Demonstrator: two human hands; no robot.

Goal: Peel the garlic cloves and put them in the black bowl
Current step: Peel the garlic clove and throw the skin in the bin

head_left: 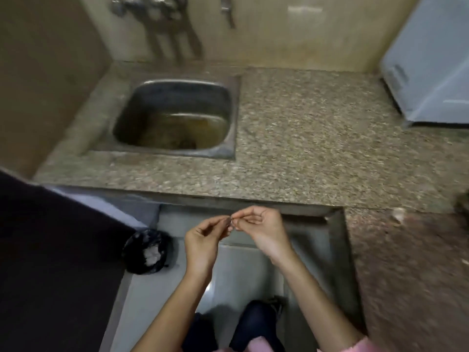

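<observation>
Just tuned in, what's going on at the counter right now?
A person stands at a granite counter with a steel sink. The left hand and right hand meet before the counter's edge, both pinching one small piece, probably a garlic clove being peeled, though it is too blurred to be sure. A black bin bag sits on the floor at left.

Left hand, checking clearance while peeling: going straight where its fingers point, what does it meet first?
Probably the right hand, fingertips facing across the small garlic clove both hands pinch; depth is unclear.
</observation>
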